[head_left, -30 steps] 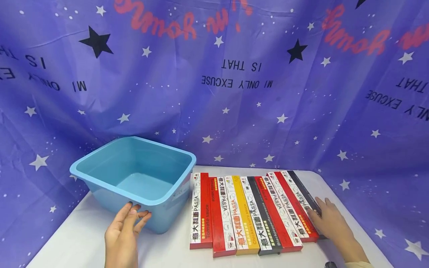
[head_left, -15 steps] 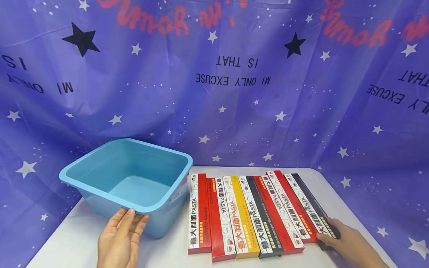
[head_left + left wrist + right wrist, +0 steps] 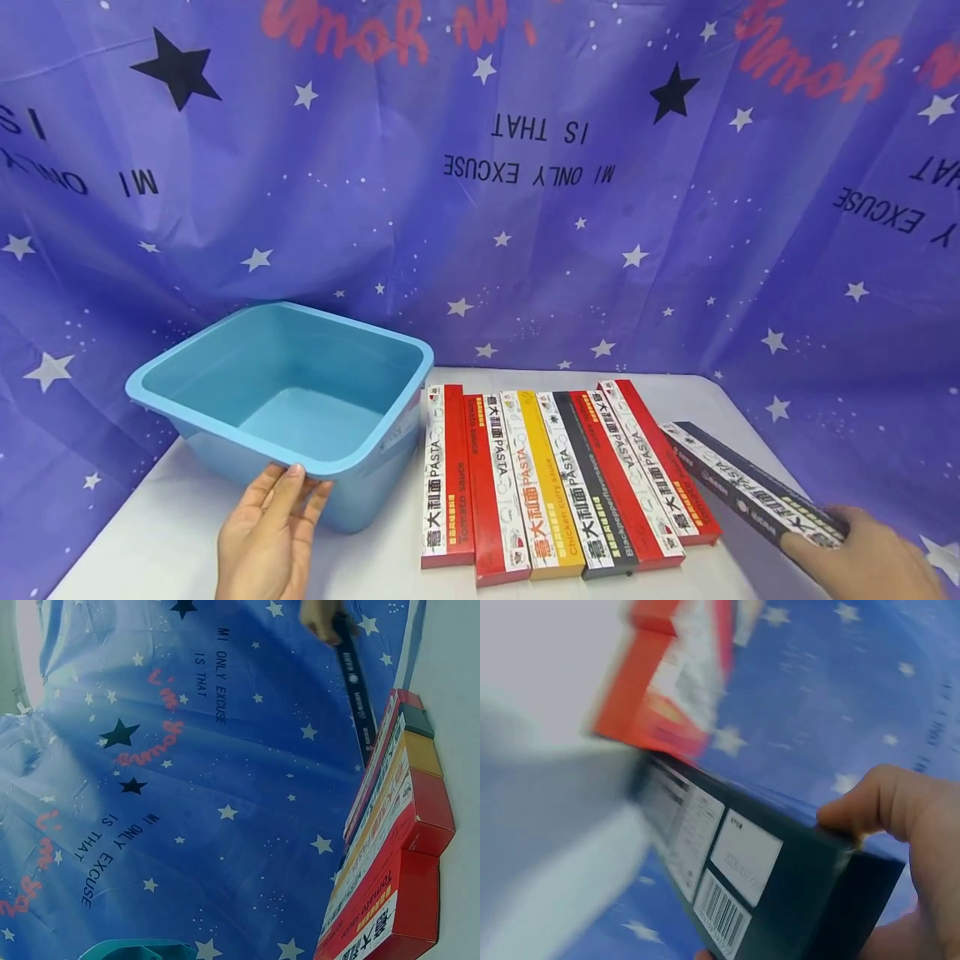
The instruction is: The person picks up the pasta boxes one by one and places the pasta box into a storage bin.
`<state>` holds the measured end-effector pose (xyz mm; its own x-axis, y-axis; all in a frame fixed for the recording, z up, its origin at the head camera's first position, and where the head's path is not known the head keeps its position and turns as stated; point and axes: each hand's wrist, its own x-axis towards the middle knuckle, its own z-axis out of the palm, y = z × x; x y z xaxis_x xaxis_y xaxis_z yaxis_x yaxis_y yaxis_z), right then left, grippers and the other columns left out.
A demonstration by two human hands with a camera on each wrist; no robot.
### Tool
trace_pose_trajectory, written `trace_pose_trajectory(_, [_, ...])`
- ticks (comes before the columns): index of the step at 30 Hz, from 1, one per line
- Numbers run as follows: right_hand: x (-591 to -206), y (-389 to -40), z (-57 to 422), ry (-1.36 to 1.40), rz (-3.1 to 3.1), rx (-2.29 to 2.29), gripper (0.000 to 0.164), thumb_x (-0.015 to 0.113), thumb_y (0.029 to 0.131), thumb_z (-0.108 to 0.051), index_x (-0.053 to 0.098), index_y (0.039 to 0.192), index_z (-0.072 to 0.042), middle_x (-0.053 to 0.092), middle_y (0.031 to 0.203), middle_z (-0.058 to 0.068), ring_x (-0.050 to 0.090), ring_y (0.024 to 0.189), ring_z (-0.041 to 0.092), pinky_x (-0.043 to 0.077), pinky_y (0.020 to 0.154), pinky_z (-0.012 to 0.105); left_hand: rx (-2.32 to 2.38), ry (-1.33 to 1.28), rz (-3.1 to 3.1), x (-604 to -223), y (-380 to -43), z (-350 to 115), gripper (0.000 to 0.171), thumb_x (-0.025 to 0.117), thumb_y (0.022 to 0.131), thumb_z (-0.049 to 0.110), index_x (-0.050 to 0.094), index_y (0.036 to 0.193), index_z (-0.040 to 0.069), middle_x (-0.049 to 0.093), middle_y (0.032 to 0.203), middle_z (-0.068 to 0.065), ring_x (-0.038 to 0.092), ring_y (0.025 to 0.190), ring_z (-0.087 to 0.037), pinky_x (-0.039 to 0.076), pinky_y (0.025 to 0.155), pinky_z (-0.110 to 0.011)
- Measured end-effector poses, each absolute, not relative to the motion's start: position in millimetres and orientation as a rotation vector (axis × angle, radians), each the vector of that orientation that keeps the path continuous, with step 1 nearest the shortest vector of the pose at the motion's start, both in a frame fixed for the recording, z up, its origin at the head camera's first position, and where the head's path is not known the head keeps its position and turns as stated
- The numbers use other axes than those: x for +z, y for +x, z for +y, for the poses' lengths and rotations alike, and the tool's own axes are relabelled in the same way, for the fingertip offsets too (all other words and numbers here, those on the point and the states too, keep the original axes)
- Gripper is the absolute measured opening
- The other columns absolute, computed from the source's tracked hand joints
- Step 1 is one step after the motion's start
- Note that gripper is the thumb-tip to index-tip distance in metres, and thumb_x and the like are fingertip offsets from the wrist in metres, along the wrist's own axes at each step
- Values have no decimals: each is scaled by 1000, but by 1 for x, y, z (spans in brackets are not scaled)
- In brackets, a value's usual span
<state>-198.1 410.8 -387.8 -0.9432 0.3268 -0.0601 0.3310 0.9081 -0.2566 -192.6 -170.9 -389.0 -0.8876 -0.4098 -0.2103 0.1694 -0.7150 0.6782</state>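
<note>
Right hand [image 3: 873,557] is gripping black box [image 3: 750,486] by one end, probably needing firmness; left hand [image 3: 264,535] is pinching blue tub [image 3: 362,492].

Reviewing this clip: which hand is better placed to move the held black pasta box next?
Right, most likely: the right hand grips the black pasta box near one end, while the left hand is at the blue tub, with the row of boxes between.
</note>
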Motion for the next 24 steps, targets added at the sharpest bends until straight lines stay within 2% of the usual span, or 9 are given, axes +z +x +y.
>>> trace_pose_trajectory(3, [-357, -198, 399, 517, 3211, -414, 81, 73, 75, -58, 56, 117, 9, 63, 75, 11, 53, 65, 27, 36, 48, 33, -2607, 495, -984, -388, -191, -171, 27, 63, 94, 5, 44, 113, 6, 52, 108, -4, 59, 96, -15, 54, 93, -30])
trace_pose_trajectory(6, [-335, -202, 389, 441, 3321, -397, 78, 74, 75, -60, 60, 116, 4, 63, 74, 8, 51, 65, 25, 33, 48, 31, -2600, 492, -1007, -386, -190, -170, 28, 63, 95, 8, 44, 115, 6, 52, 108, -4, 59, 97, -16, 54, 95, -30])
trace_pose_trajectory(8, [-324, -205, 383, 377, 3387, -393, 76, 75, 74, -59, 62, 116, 2, 65, 76, 11, 51, 66, 26, 33, 49, 32, -2589, 498, -1027, -385, -189, -169, 31, 63, 95, 10, 42, 117, 6, 51, 109, -3, 58, 99, -15, 53, 96, -30])
trace_pose_trajectory(11, [-311, -213, 367, 343, 3439, -420, 78, 76, 73, -58, 60, 123, 0, 66, 86, 20, 52, 75, 36, 35, 54, 41, -2580, 498, -1040, -384, -190, -167, 35, 63, 95, 12, 39, 120, 6, 50, 110, -3, 58, 101, -15, 52, 97, -31])
trace_pose_trajectory(14, [-297, -222, 343, 288, 3461, -521, 78, 77, 74, -56, 58, 130, -5, 65, 93, 22, 51, 82, 39, 37, 52, 40, -2569, 500, -1050, -384, -189, -167, 37, 63, 95, 12, 38, 121, 5, 50, 112, -3, 59, 100, -15, 53, 97, -31])
trace_pose_trajectory(19, [-273, -243, 289, 1, 3401, -863, 65, 81, 76, -47, 62, 129, -13, 67, 87, 12, 53, 68, 22, 40, 42, 30, -2537, 493, -1082, -384, -189, -167, 39, 62, 95, 12, 36, 123, 4, 48, 114, -5, 59, 99, -15, 53, 95, -30])
trace_pose_trajectory(22, [-261, -254, 252, -200, 3244, -1116, 61, 83, 77, -37, 62, 129, -14, 68, 87, 10, 59, 67, 18, 49, 46, 30, -2549, 491, -1084, -384, -189, -168, 40, 61, 96, 12, 35, 124, 5, 48, 115, -5, 58, 101, -15, 52, 97, -30])
trace_pose_trajectory(24, [-253, -259, 228, -303, 3182, -1184, 59, 84, 76, -34, 63, 128, -16, 68, 85, 8, 59, 66, 18, 50, 49, 30, -2558, 508, -1071, -384, -189, -168, 40, 62, 95, 13, 35, 124, 5, 47, 115, -4, 57, 102, -15, 51, 98, -30])
